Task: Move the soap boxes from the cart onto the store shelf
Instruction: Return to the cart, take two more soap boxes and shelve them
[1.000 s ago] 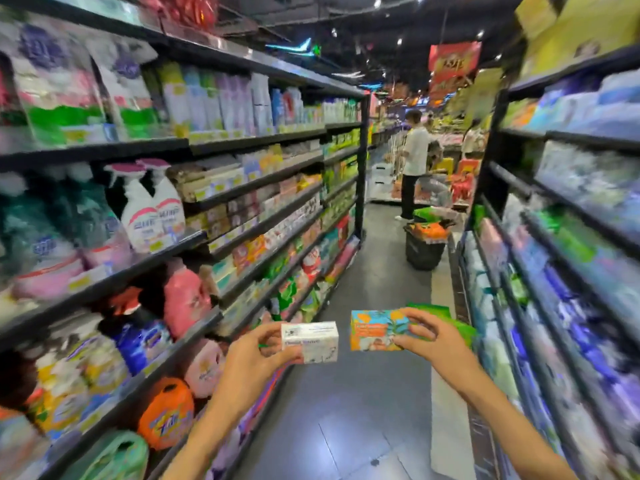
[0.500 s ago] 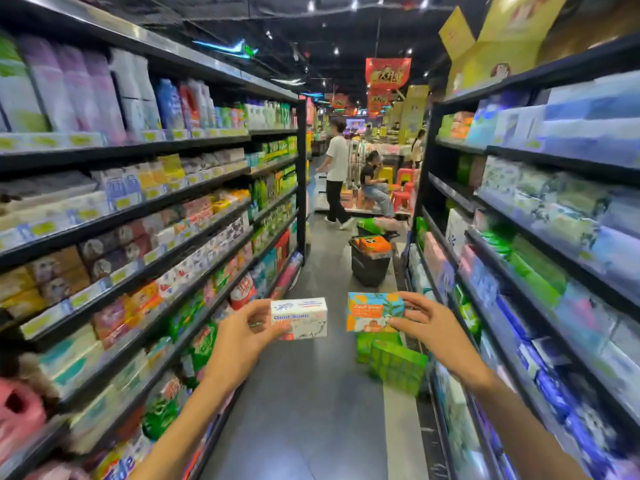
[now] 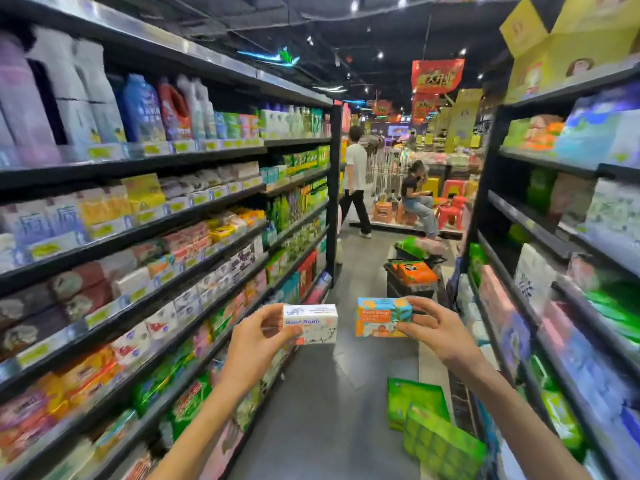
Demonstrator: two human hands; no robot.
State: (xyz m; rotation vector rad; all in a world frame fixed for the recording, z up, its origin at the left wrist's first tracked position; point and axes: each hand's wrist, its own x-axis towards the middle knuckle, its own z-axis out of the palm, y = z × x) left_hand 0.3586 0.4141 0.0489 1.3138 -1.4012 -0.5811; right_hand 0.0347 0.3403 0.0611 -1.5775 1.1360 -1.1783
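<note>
Aisle floor (image 3: 322, 410) open below both held boxes. Stocked left shelving (image 3: 145, 271) crowds left of the grip; green packs (image 3: 433, 431) lie lower right.

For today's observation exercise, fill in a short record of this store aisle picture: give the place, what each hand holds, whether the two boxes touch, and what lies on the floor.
place: store aisle between stocked shelves
left hand: holds white cardboard soap box with blue lettering
right hand: holds orange and blue cardboard soap box
boxes: apart, side by side, over the grey floor
floor: green packs near the right shelf
further off: black basket with orange packs
</note>
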